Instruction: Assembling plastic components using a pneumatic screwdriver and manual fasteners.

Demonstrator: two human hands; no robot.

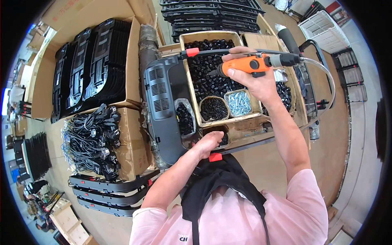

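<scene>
My right hand (260,81) is wrapped round an orange power screwdriver (241,65), held above a wooden tray (196,119) of small parts. A clear hose (330,77) runs from its back end and curves down on the right. My left hand (210,143) is at a small container of black pieces (223,141) in front of the tray. Its fingers are bent together at the container, and what they hold, if anything, is hidden. Left of the tray lies a black vented plastic housing (160,92), with a red clip (215,157) on its near arm and another red clip (192,52) on its far one.
Inside the tray are black caps (204,77), a tub of small black screws (214,109) and a tub of silver screws (238,103). At left stand a carton of black panels (96,61) and bundled black cables (92,141). Black frames (212,18) are stacked beyond the tray.
</scene>
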